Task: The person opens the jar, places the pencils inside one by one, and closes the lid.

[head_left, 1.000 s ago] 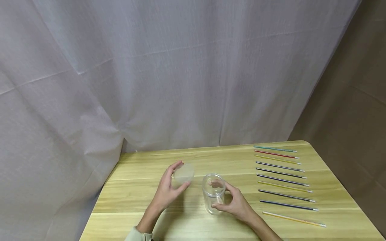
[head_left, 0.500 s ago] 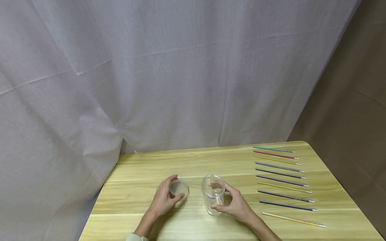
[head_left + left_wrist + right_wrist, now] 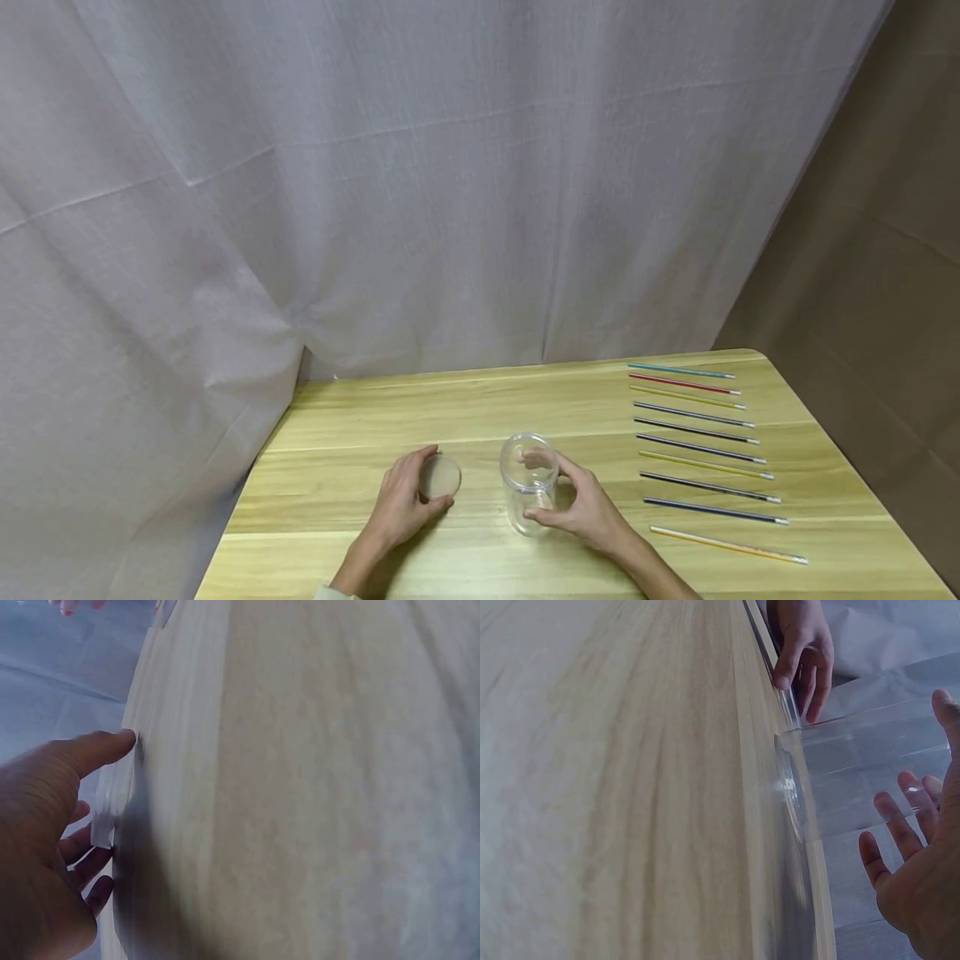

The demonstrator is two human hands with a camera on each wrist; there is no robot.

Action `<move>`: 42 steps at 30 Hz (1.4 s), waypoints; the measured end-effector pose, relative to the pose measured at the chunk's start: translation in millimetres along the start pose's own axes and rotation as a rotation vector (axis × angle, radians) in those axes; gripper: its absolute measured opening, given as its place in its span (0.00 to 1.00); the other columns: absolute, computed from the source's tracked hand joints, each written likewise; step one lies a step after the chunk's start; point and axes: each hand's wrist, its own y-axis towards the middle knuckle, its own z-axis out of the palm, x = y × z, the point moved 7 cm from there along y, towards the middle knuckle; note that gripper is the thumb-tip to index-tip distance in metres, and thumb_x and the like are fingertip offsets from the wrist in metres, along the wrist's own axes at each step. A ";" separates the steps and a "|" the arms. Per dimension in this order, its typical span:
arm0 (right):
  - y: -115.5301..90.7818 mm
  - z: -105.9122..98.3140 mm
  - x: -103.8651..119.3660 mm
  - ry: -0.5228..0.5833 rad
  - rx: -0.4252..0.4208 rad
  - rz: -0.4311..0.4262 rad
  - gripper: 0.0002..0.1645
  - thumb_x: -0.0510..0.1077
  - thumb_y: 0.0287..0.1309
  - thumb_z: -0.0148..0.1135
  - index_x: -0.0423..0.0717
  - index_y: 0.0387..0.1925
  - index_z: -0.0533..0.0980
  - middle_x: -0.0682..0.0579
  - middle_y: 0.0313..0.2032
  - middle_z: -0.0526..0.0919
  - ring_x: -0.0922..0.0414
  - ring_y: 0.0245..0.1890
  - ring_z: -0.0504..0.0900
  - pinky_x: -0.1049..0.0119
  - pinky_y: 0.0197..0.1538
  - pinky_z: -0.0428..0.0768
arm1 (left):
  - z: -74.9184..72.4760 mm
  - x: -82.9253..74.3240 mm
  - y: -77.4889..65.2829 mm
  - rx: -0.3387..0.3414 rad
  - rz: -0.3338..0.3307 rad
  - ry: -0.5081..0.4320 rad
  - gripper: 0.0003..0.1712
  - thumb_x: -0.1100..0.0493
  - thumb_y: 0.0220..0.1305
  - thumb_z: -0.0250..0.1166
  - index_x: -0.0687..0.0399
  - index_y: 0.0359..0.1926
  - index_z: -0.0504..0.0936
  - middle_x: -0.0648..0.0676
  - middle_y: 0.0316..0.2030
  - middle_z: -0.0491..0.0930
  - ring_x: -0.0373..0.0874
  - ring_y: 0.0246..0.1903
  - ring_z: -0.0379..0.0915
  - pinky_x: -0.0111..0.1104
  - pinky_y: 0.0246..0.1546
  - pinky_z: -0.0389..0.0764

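The left hand (image 3: 397, 504) is holding the clear lid (image 3: 441, 477) by its edge, the grip spreading about as wide as the lid; the lid is sitting low at the table (image 3: 337, 433), left of the jar, but whether its whole rim is touching the wood is hard to tell. The right hand (image 3: 588, 508) is holding the clear jar (image 3: 517, 500) in a wide grip, its thumb lying on the near side; its far fingertips are showing only faintly through the jar wall in the head view. The jar is standing upright on the table; the right wrist view is showing its base meeting the wood, while cutting off the hand's edge. The left wrist view is revealing several fingers that are hiding behind the lid from above; at its top edge only other fingertips are peeking in. Ten pencils (image 3: 696, 430) are lying in a column on the right side, appearing in the head view alone; a sleeve (image 3: 335, 593) is being cropped by its lower edge; a grey cloth (image 3: 420, 208) is hanging behind.
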 end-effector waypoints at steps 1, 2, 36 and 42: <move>0.1 -0.1 0.3 0.001 0.000 -0.001 0.45 0.45 0.52 0.85 0.54 0.70 0.75 0.55 0.61 0.85 0.48 0.64 0.81 0.61 0.71 0.70 | -0.1 -0.2 0.0 -0.002 0.004 0.007 0.48 0.53 0.56 0.84 0.59 0.73 0.70 0.62 0.65 0.78 0.61 0.65 0.71 0.62 0.69 0.67; 0.2 -0.2 0.4 0.003 0.000 -0.002 0.45 0.45 0.52 0.85 0.54 0.70 0.75 0.55 0.61 0.85 0.48 0.64 0.81 0.62 0.71 0.70 | -0.1 -0.4 0.1 -0.004 0.008 0.011 0.49 0.53 0.56 0.84 0.59 0.73 0.70 0.62 0.64 0.78 0.61 0.65 0.71 0.62 0.69 0.67; -32.2 -26.0 -3.8 -0.063 -0.075 0.080 0.60 0.39 0.46 0.88 0.52 0.79 0.65 0.49 0.69 0.78 0.50 0.63 0.78 0.48 0.60 0.80 | -38.6 -110.5 16.2 -0.014 0.183 -0.256 0.57 0.37 0.63 0.76 0.38 0.84 0.55 0.44 0.78 0.64 0.50 0.78 0.58 0.65 0.72 0.62; -48.5 -47.4 -3.2 -0.137 -0.134 0.053 0.52 0.37 0.51 0.85 0.48 0.76 0.68 0.47 0.66 0.81 0.51 0.62 0.79 0.61 0.58 0.80 | -32.6 -131.3 18.3 0.012 0.227 -0.332 0.62 0.41 0.57 0.81 0.37 0.85 0.53 0.44 0.78 0.64 0.51 0.78 0.57 0.66 0.72 0.64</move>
